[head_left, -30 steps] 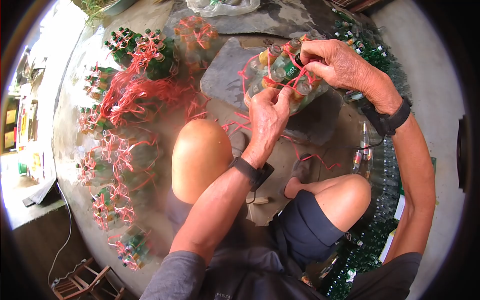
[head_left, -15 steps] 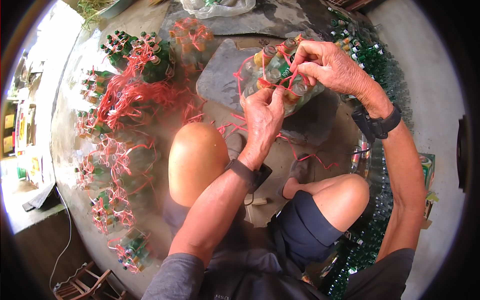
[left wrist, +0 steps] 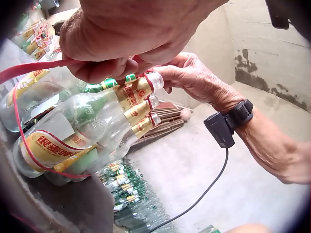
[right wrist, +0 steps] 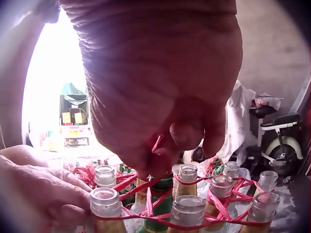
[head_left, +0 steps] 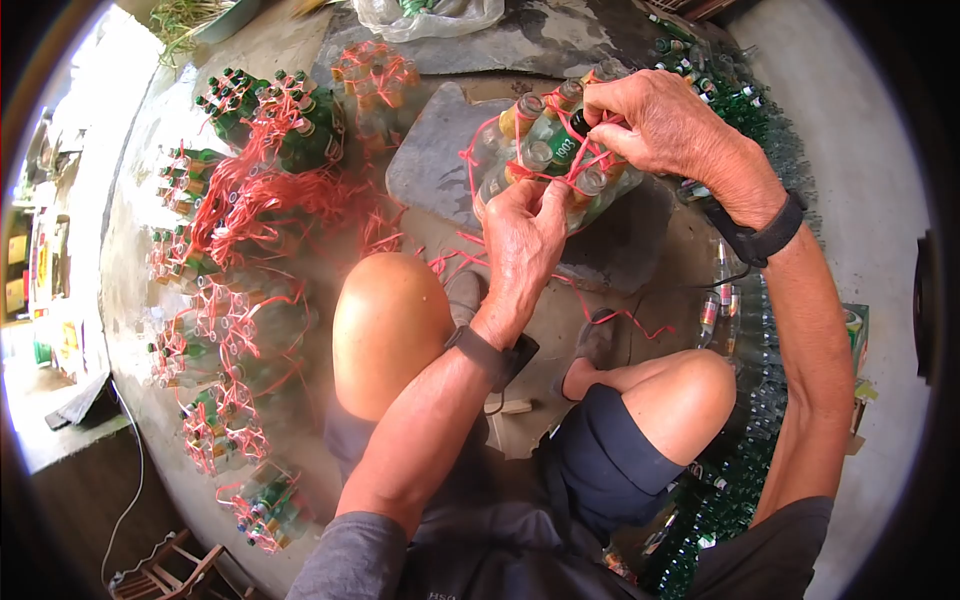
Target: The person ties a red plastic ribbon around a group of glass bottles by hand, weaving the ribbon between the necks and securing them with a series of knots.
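In the head view, a bundle of clear glass bottles [head_left: 538,155] with gold neck labels stands around a green bottle [head_left: 565,148] marked 1903. Red plastic strap [right wrist: 182,227] criss-crosses between their necks and loops round the outside. My right hand [head_left: 668,122] pinches the strap between thumb and fingers above the far right necks. At the near side, my left hand [head_left: 522,238] pinches the strap beside a bottle neck. A red length runs out from under its curled fingers in the left wrist view. Lower on the bundle, the strap crosses a yellow body label [left wrist: 56,148].
A grey stone slab [head_left: 432,150] lies under the bundle. To the left stand several strapped bottle bundles [head_left: 225,310] with a heap of loose red strap [head_left: 250,205]. Many loose bottles [head_left: 765,400] line the right wall. A loose strap end [head_left: 640,325] trails by my foot.
My right hand's fingers shift slightly at the strap over the necks. The left hand stays by the near neck. The whole scene drifts a little left in the head view.
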### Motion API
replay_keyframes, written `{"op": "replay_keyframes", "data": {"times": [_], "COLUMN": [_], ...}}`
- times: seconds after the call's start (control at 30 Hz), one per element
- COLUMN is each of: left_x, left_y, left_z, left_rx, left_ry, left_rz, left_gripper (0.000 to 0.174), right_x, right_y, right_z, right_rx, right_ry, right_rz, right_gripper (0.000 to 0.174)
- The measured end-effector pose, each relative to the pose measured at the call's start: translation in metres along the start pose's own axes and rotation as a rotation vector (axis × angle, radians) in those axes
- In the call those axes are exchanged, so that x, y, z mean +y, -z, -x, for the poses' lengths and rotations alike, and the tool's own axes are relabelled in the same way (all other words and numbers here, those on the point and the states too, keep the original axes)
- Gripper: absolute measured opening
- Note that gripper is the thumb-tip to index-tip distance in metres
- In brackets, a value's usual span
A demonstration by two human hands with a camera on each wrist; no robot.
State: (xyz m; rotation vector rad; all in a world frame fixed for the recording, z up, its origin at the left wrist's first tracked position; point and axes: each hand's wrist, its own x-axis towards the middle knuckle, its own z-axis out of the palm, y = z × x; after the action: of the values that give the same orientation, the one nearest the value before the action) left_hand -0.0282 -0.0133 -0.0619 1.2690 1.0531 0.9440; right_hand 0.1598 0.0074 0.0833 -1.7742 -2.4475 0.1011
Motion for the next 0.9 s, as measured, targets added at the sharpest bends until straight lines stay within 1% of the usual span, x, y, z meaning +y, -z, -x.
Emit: {"op": "replay_keyframes", "data": {"times": [0.13,0.2,0.33,0.4,0.53,0.6,0.63,0.7,0.8,0.9], "left_x": [-0.001,-0.002,-0.004,-0.004,-0.001,0.0,0.001,0.003,0.007,0.005], "left_y": [-0.001,-0.001,-0.001,-0.002,-0.001,-0.001,0.0,0.0,0.0,-0.002], "left_z": [0.001,0.0,0.001,0.0,0.002,0.002,0.002,0.003,0.005,0.005], "left_rx": [0.004,0.002,0.001,-0.009,-0.007,-0.004,-0.005,-0.01,-0.017,-0.008], "left_ry": [-0.006,-0.018,-0.017,-0.042,-0.042,-0.053,-0.053,-0.04,-0.033,-0.054], "left_rz": [0.015,0.018,-0.007,0.041,0.002,-0.014,-0.014,-0.073,-0.064,-0.031], "left_gripper": [0.035,0.035,0.034,0.033,0.032,0.032,0.032,0.03,0.028,0.027], "right_x": [0.002,0.003,0.007,0.005,0.013,0.017,0.019,0.023,0.022,0.025], "right_y": [-0.002,-0.004,-0.001,0.005,-0.003,-0.01,-0.011,-0.012,-0.016,-0.017], "right_z": [0.0,0.001,-0.002,-0.005,-0.006,-0.006,-0.007,-0.007,-0.006,-0.008], "right_rx": [-0.024,0.049,0.062,-0.066,-0.037,0.013,0.013,-0.015,0.042,0.034], "right_ry": [-0.019,0.049,0.036,-0.036,-0.016,0.059,0.058,0.079,0.092,0.096], "right_rz": [0.081,0.11,0.151,0.159,0.107,0.031,0.031,0.003,-0.015,-0.016], "right_gripper": [0.019,0.025,0.03,0.032,0.028,0.023,0.023,0.017,0.018,0.02]}}
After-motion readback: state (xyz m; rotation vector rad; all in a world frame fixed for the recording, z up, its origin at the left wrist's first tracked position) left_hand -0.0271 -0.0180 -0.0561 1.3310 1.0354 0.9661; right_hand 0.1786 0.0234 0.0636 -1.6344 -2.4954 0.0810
